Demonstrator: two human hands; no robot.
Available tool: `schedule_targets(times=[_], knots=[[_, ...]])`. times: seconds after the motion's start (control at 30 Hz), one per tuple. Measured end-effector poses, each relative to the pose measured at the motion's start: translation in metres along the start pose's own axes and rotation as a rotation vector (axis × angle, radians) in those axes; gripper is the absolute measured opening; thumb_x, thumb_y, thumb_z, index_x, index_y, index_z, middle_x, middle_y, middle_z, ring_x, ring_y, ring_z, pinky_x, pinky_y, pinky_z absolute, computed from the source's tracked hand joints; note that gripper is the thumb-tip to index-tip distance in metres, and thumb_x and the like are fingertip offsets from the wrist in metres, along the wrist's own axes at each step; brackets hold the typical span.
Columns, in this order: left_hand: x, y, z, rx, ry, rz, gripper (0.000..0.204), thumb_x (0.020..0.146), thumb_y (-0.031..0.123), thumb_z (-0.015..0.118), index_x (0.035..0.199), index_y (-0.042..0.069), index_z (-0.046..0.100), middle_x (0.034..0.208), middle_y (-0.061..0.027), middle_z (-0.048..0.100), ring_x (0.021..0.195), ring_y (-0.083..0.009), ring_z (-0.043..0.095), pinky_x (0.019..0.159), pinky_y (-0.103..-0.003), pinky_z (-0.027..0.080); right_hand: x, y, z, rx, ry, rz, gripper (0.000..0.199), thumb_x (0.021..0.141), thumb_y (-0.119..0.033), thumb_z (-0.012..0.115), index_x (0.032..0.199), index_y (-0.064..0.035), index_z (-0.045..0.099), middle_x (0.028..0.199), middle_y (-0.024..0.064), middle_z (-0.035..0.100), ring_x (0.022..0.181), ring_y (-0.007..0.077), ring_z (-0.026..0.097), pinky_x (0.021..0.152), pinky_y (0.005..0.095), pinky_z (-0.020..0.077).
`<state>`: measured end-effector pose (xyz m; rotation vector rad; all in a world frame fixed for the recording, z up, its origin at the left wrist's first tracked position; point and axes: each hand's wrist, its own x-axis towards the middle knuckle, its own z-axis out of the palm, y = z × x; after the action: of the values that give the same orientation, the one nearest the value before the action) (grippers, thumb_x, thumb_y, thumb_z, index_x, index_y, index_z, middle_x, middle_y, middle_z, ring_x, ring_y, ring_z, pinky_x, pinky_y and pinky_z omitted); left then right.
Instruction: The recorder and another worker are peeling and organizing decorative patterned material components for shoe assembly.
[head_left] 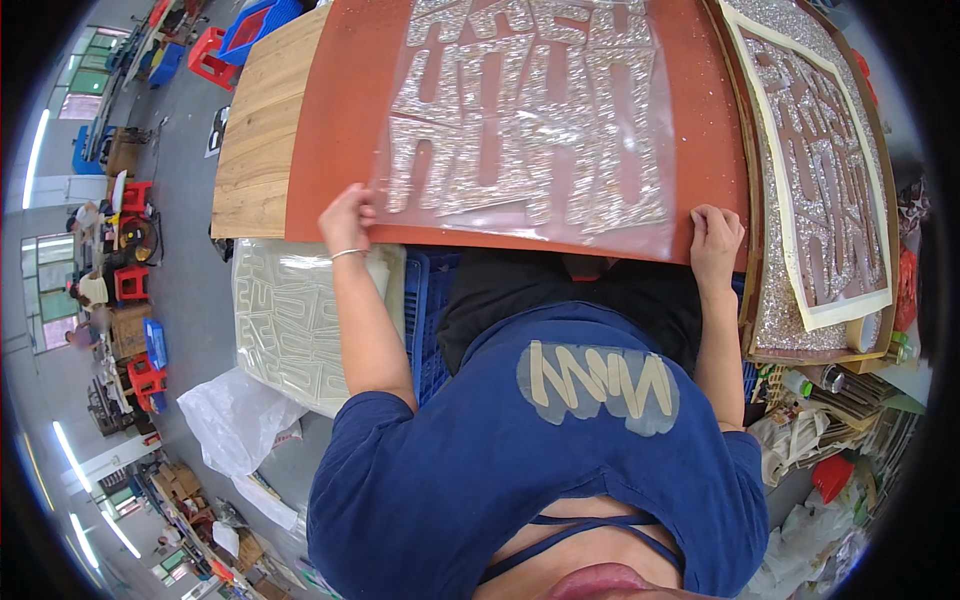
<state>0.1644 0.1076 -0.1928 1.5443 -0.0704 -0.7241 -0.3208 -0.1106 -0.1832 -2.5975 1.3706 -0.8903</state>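
A clear plastic film (560,150) carrying silvery glittering strips in cut-out shapes lies on a reddish-brown mat (335,120). At the film's lower left corner, my left hand (347,217) has its fingers curled together, the tips touching or just beside the film's edge. My right hand (717,238) is closed too, resting at the mat's near edge slightly right of the film's lower right corner. What either hand pinches, if anything, is hidden by the fingers.
Wooden boards (265,130) extend left of the mat. On the right, a cream-bordered glitter sheet (815,312) lies on a glittery panel. Below my left arm sits a stack of pale patterned sheets (290,320), beside a blue crate (428,310). White plastic wrapping (235,420) lies lower left.
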Motion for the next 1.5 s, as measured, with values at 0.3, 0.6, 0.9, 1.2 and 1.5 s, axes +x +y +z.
schedule_targets(times=[0.3, 0.6, 0.9, 1.2, 1.5], knots=[[0.000, 0.009, -0.017, 0.064, 0.032, 0.074, 0.026, 0.088, 0.007, 0.059, 0.112, -0.003, 0.057, 0.081, -0.0018, 0.062, 0.057, -0.0060, 0.049, 0.047, -0.019, 0.040, 0.030, -0.061, 0.004, 0.226, 0.150, -0.204, 0.006, 0.080, -0.004, 0.060, 0.086, -0.0047, 0.058, 0.090, 0.0099, 0.062, 0.086, 0.0276, 0.055, 0.079, 0.0396, 0.0400], [-0.012, 0.018, -0.046, 0.184, 0.028, 0.110, 0.022, 0.090, 0.010, 0.058, 0.108, -0.002, 0.060, 0.093, -0.0072, 0.066, 0.056, -0.0056, 0.049, 0.049, -0.019, 0.040, 0.089, 0.015, -0.006, -0.049, 0.174, 0.277, 0.007, 0.084, -0.010, 0.055, 0.086, -0.0046, 0.058, 0.088, 0.0148, 0.060, 0.084, 0.0334, 0.057, 0.073, 0.0417, 0.0466], [-0.003, 0.012, -0.046, 0.303, 0.043, 0.149, 0.020, 0.089, 0.014, 0.060, 0.104, 0.002, 0.065, 0.073, 0.0021, 0.059, 0.057, -0.0039, 0.048, 0.046, -0.018, 0.039, 0.093, 0.038, -0.015, 0.157, 0.089, 0.356, 0.032, 0.081, -0.015, 0.061, 0.111, -0.0023, 0.060, 0.099, 0.0171, 0.063, 0.091, 0.0320, 0.061, 0.082, 0.0376, 0.0480], [-0.010, -0.001, -0.037, 0.405, 0.085, 0.226, 0.021, 0.088, 0.010, 0.061, 0.103, -0.003, 0.066, 0.090, -0.0045, 0.065, 0.080, -0.0086, 0.057, 0.073, -0.023, 0.047, 0.207, -0.030, 0.116, 0.343, -0.382, 0.747, 0.025, 0.073, -0.016, 0.054, 0.078, 0.0055, 0.065, 0.074, 0.0208, 0.065, 0.064, 0.0277, 0.066, 0.056, 0.0382, 0.0501], [-0.006, -0.003, -0.031, 0.484, 0.099, 0.292, 0.021, 0.087, 0.012, 0.060, 0.101, -0.003, 0.067, 0.092, -0.0088, 0.067, 0.082, -0.0111, 0.060, 0.075, -0.025, 0.048, 0.229, 0.006, 0.128, 0.619, -0.347, 0.864, 0.016, 0.077, -0.018, 0.061, 0.075, -0.0023, 0.061, 0.070, 0.0091, 0.060, 0.061, 0.0199, 0.058, 0.054, 0.0394, 0.0441]])
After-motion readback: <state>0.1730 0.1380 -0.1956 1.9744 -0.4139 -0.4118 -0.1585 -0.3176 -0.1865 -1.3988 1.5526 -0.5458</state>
